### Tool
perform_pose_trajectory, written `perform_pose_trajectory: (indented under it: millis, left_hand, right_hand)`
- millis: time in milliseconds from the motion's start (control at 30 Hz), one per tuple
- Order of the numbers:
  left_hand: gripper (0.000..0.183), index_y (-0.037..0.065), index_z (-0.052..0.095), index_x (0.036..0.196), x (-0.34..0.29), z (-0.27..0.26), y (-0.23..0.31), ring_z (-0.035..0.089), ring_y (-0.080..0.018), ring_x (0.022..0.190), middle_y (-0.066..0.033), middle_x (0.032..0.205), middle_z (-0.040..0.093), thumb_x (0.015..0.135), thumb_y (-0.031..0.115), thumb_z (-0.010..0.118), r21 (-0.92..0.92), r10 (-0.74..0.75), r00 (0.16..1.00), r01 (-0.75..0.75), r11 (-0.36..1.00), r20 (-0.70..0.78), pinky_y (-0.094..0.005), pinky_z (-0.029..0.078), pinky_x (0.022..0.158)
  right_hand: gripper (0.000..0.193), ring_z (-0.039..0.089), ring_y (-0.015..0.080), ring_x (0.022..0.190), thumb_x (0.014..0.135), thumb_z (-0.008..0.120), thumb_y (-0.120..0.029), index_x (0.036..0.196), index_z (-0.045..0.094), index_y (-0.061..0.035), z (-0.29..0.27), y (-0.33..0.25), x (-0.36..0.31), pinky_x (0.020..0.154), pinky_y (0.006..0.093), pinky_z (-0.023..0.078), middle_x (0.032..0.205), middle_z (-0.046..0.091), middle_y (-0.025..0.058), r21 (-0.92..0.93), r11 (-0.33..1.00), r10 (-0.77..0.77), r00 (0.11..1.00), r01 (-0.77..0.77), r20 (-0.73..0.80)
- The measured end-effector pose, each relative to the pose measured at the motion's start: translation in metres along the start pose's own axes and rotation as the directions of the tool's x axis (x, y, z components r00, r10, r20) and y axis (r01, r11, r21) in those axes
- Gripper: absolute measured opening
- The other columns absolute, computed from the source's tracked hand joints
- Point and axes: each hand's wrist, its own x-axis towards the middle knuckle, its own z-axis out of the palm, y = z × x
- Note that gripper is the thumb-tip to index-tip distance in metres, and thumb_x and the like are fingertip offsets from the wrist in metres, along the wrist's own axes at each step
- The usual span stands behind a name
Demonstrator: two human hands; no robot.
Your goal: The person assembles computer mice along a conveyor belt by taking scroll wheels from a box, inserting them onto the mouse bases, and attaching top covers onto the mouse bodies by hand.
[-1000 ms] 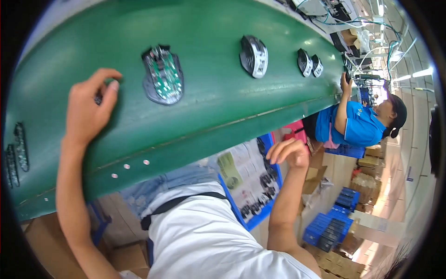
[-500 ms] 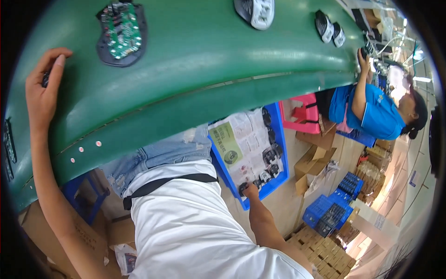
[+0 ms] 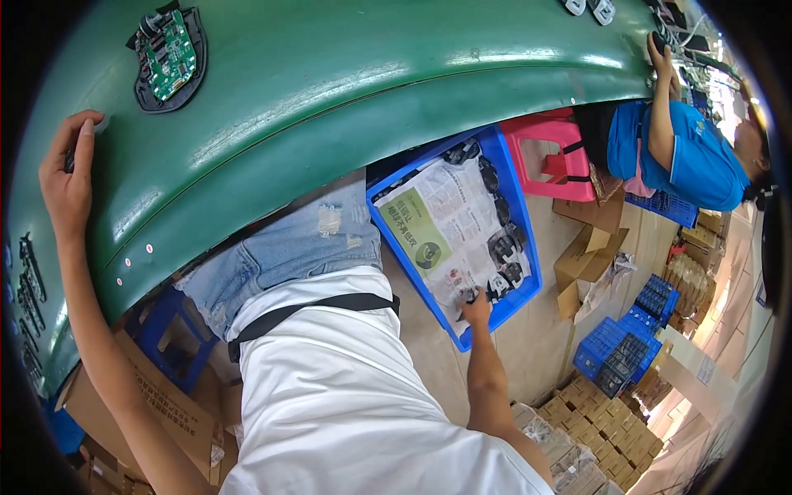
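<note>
Below, the right hand (image 3: 476,309) reaches into the blue crate (image 3: 518,216), fingers pinching a small black part (image 3: 470,294).

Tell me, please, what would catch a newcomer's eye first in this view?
The broad green conveyor belt arches across the top, carrying a black housing with a green circuit board at upper left. Below it, the right hand reaches into a blue crate lined with newspaper on the floor, while the left hand rests on the belt's edge.
</note>
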Motion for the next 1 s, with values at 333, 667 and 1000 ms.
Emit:
perform_pose_trajectory:
  millis: [333,667,1000]
  left_hand:
    - [0.011,-0.002,0.063,0.093,-0.001,-0.006,0.042,0.051,-0.0075,0.069,-0.0035,0.077,0.059,0.094,0.007,0.057,-0.167,-0.035,0.997,0.023,0.986,-0.068,-0.0224,0.041,0.063]
    - [0.017,0.007,0.073,0.096,-0.012,-0.028,0.064,0.056,-0.0107,0.053,-0.0042,0.059,0.06,0.082,0.017,0.073,-0.589,0.004,1.0,0.015,0.808,0.03,-0.0275,0.046,0.055]
    - [0.026,0.004,0.061,0.095,-0.024,-0.018,0.061,0.03,-0.0032,0.052,0.0064,0.064,0.041,0.102,0.029,0.057,-0.921,0.256,0.892,0.389,-0.018,0.372,-0.0239,0.021,0.047]
  right_hand:
    - [0.062,0.067,0.0306,0.073,0.078,0.072,-0.031,0.124,0.052,0.0059,-0.271,-0.273,-0.059,0.062,0.0375,0.057,0.099,0.065,0.0288,0.953,-0.059,-0.609,0.745,0.299,-0.271]
    - [0.041,0.065,0.0303,0.105,0.083,0.069,-0.003,0.121,0.057,0.004,-0.316,-0.538,-0.15,0.094,0.039,0.051,0.114,0.066,0.0221,0.431,-0.344,-0.84,-0.068,0.834,-0.539]
    - [0.092,0.044,0.0379,0.132,0.071,0.085,-0.03,0.145,0.04,0.0007,-0.301,-0.626,-0.204,0.11,0.0449,0.034,0.143,0.047,0.0202,0.416,-0.473,-0.879,-0.385,0.777,-0.28]
